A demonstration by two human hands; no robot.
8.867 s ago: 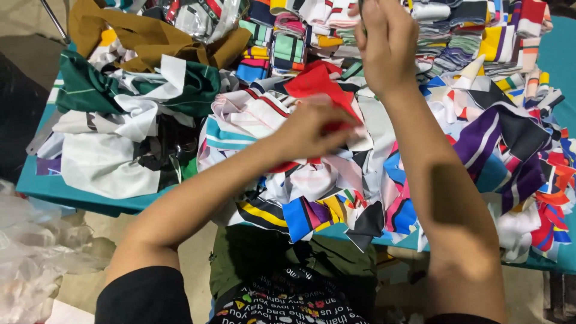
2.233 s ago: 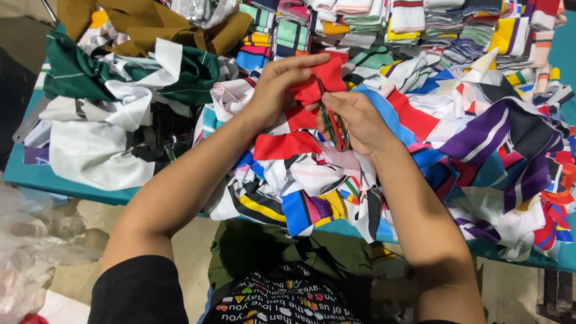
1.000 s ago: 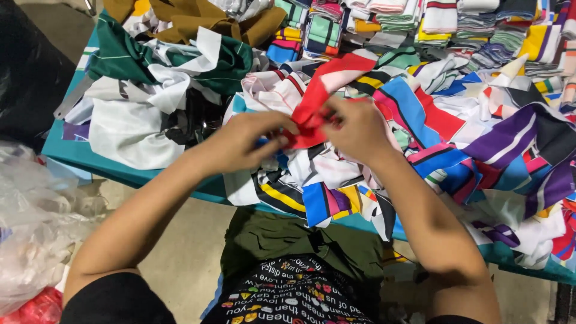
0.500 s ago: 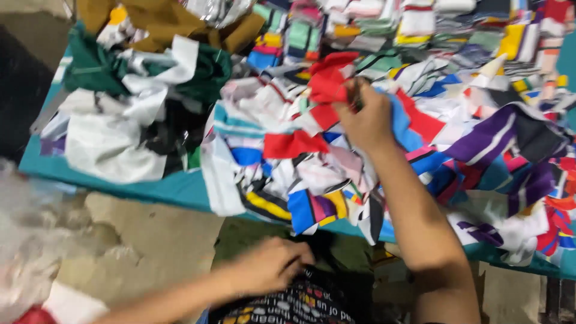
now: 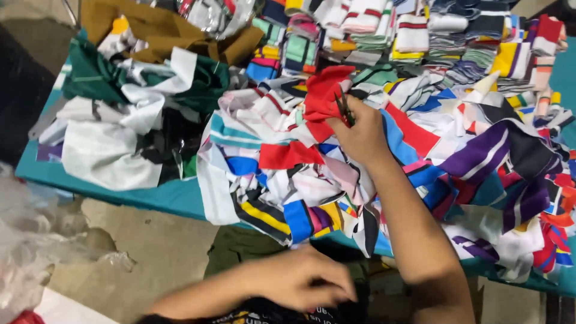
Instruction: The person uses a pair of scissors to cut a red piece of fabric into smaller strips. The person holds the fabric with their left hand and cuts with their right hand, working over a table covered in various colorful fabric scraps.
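My right hand (image 5: 360, 135) rests on the heap of coloured fabric pieces (image 5: 336, 174) and grips a red fabric piece (image 5: 323, 93) together with small dark scissors (image 5: 345, 110) that stick up between its fingers. My left hand (image 5: 300, 279) is down below the table edge at my lap, fingers curled against my dark printed shirt (image 5: 282, 312); whether it holds anything is hidden.
A teal table (image 5: 150, 195) carries the heaps. Green, white and black cloth (image 5: 129, 114) lies at the left, brown cloth (image 5: 162, 27) at the back left, folded striped knit collars (image 5: 414, 36) along the back. A clear plastic bag (image 5: 36, 240) sits on the floor at the left.
My left hand let go of the red piece and dropped from the table to my lap. My right hand stays on the pile with the red piece and scissors.
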